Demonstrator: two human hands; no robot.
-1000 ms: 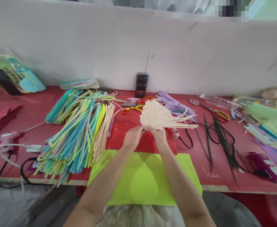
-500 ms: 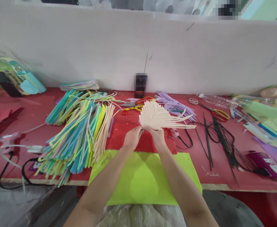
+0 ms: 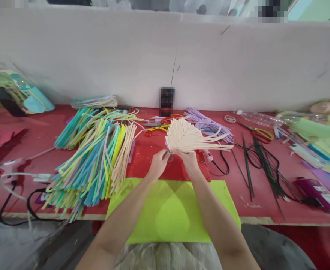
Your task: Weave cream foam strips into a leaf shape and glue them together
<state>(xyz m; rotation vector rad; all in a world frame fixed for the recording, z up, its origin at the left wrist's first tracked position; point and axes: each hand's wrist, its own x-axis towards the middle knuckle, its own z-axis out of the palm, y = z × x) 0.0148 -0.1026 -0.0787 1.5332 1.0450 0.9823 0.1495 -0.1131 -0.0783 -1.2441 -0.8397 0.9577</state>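
No lettering, brand or number can be read for certain. A pale scrawl (image 3: 252, 206), like handwriting, marks the red tabletop (image 3: 41, 133) near its front edge at the right, too faint to make out. The purple container (image 3: 312, 189) beside it bears white label patches (image 3: 327, 195), whose print is too small and blurred to decipher.

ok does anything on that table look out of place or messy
Yes. At left, a black cable loops over the front edge of the table, where it might snag, and some multicoloured strips reach that edge. Back right, a clear bottle lies on its side. The cream woven piece shows no obvious damage.
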